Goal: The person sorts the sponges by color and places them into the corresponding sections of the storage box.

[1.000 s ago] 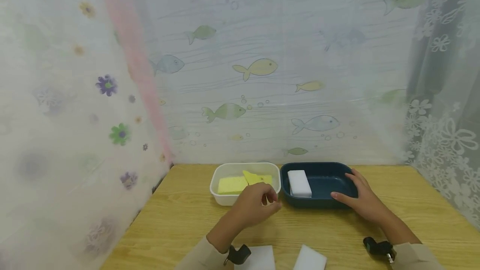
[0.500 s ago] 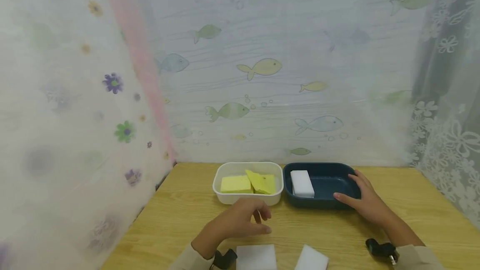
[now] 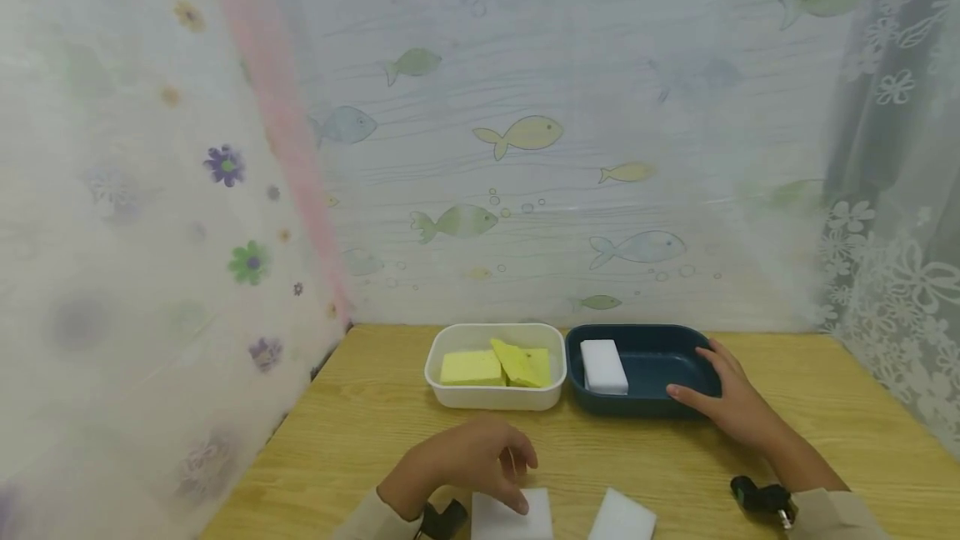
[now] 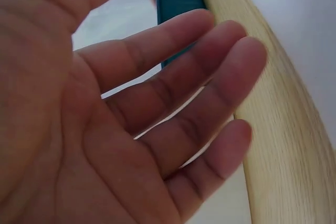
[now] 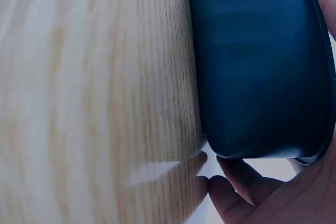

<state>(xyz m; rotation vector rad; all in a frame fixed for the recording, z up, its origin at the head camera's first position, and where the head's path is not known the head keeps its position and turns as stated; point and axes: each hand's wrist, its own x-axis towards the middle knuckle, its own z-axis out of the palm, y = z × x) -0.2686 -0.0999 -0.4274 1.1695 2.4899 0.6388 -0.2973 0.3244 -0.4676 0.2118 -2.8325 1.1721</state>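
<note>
In the head view my left hand [image 3: 476,461] hovers over a white sponge block [image 3: 513,519] at the near edge, thumb overlapping it; the fingers bend loosely and hold nothing. The left wrist view shows that palm bare and its fingers [image 4: 173,124] spread. My right hand [image 3: 742,407] holds the right end of a dark blue container [image 3: 660,373], thumb on the front rim and fingers round the end. The right wrist view has those fingers [image 5: 247,182] curled against the container's end wall [image 5: 257,77]. Inside it, at the left, leans another white sponge block [image 3: 603,367].
A white container [image 3: 442,398] stands left of the blue one, their rims side by side. It holds yellow sponge pieces [image 3: 472,367]. Another white sponge block [image 3: 622,515] lies on the wooden table [image 3: 352,407]. A fish-print curtain [image 3: 570,190] hangs behind the table.
My left hand has drawn back from in front of the white container, down towards the near white sponge block, its fingers loosening. The right hand has stayed on the blue container.
</note>
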